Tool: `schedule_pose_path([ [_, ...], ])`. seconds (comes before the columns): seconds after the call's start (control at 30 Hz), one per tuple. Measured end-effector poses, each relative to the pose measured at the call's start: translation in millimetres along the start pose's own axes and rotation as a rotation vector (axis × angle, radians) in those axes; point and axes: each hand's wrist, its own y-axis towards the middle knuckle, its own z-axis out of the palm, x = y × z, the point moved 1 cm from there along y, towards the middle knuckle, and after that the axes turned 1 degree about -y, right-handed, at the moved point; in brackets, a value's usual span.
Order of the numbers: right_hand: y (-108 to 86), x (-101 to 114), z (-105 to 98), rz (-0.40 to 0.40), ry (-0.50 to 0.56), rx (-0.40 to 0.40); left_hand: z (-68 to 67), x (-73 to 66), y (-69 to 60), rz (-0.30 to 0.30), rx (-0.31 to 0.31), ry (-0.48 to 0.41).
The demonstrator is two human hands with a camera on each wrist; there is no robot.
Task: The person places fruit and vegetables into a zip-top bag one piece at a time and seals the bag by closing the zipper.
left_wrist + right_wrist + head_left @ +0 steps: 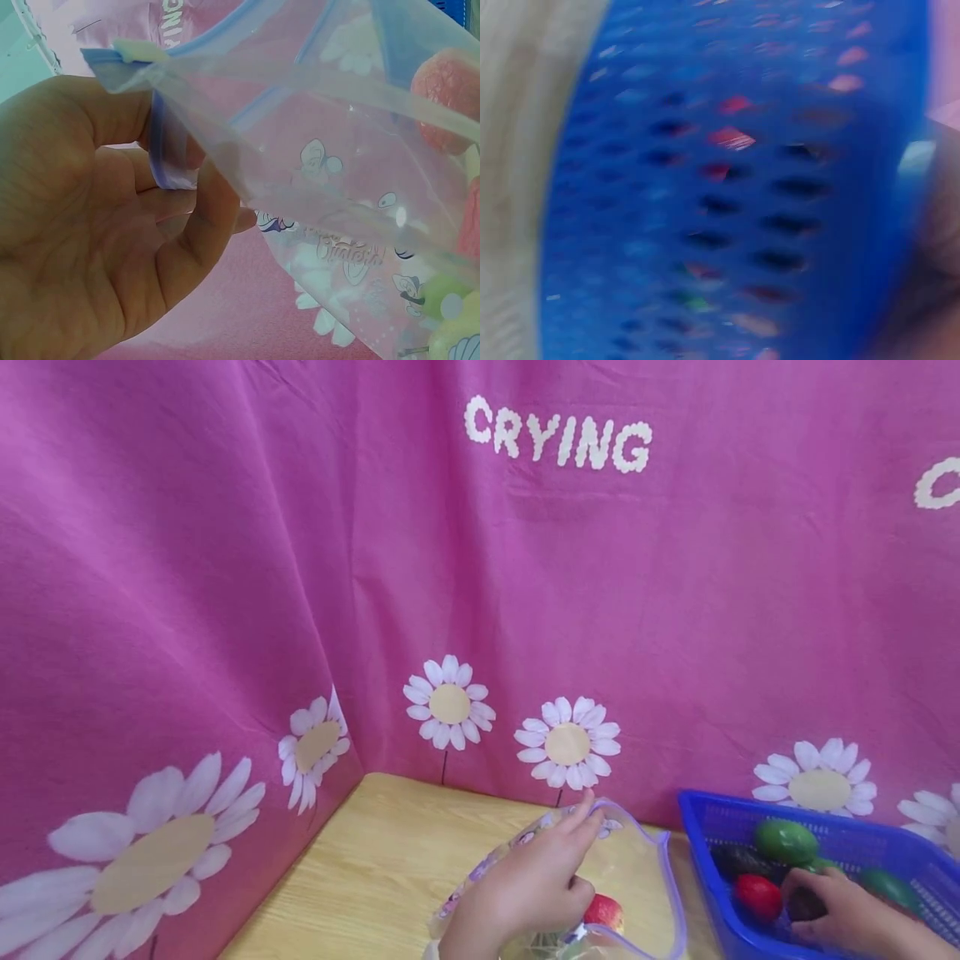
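Note:
My left hand holds the rim of a clear zip bag with a purple-blue edge and printed cartoon figures. In the left wrist view its thumb and fingers curl around the bag's upper corner, beside the slider. Inside the bag are a red apple and green fruits. Over at the right, my right hand reaches into a blue plastic basket, gripping a dark round fruit whose kind is unclear. The right wrist view is blurred and mostly shows the basket's perforated side.
In the basket, a red fruit, a green fruit, a dark fruit and another green one lie around my right hand. Behind the wooden table hangs a pink daisy-print cloth.

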Motion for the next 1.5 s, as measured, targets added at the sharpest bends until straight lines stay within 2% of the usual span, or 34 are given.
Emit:
schedule_pose_path([
  [0.07,9.9,15.5,-12.2,0.098,-0.048,-0.002,-0.8,0.3,-0.5,0.009,-0.006,0.002],
  [0.13,20.0,31.2,-24.1,0.15,-0.06,-0.014,-1.2,0.6,-0.7,0.021,-0.018,0.004],
  [0.17,24.2,40.0,-29.3,0.166,-0.054,-0.021,-1.3,0.7,-0.7,0.025,-0.024,0.006],
  [0.23,32.1,59.0,-36.9,0.142,0.0,-0.083,-1.3,0.7,-1.3,0.031,-0.03,0.005],
  [0.3,38.1,82.0,-41.5,0.092,0.143,-0.135,-1.3,0.7,-1.3,0.037,-0.035,0.015],
  [0.37,43.0,106.3,-44.6,0.026,0.385,-0.114,-1.1,0.7,-1.7,0.035,-0.032,0.019],
  [0.47,51.6,140.7,-46.0,-0.041,0.788,0.009,-0.8,0.4,-1.2,0.027,-0.03,0.031],
  [0.5,54.9,150.7,-45.8,-0.039,0.888,0.061,-0.8,0.2,-0.6,0.022,-0.026,0.028],
  [0.57,64.0,168.6,-41.5,-0.035,1.022,0.149,-1.8,1.2,-0.1,0.014,-0.016,0.014],
  [0.63,73.6,180.4,-32.2,-0.026,1.086,0.193,-2.1,2.1,0.8,0.013,-0.016,0.008],
  [0.77,87.9,196.6,-13.4,-0.038,1.081,0.2,-1.2,3.2,1.3,0.022,-0.021,-0.004],
  [0.93,97.0,215.0,0.5,-0.161,0.919,0.128,-2.7,2.6,-0.4,0.048,-0.044,0.027],
  [1.0,101.4,219.9,6.3,-0.243,0.822,0.069,-5.2,2.7,-0.5,0.065,-0.051,0.046],
  [1.07,104.5,221.6,13.6,-0.299,0.681,-0.013,-4.8,3.2,-1.2,0.077,-0.054,0.047],
  [1.17,112.8,220.9,23.4,-0.318,0.434,-0.158,-7.5,3.7,-1.0,0.085,-0.055,0.055],
  [1.23,118.1,219.6,29.6,-0.312,0.271,-0.224,-9.2,3.8,-1.6,0.076,-0.058,0.073],
  [1.27,120.0,218.9,32.7,-0.309,0.218,-0.23,-9.6,3.7,-2.0,0.069,-0.058,0.077],
  [1.33,122.6,218.4,38.8,-0.308,0.189,-0.187,-9.9,3.9,-3.1,0.056,-0.06,0.096],
  [1.43,124.8,219.4,46.2,-0.296,0.254,-0.069,-10.0,3.9,-3.6,0.045,-0.063,0.113],
  [1.5,126.5,221.1,48.9,-0.272,0.279,-0.023,-10.8,4.2,-3.6,0.04,-0.066,0.117],
])
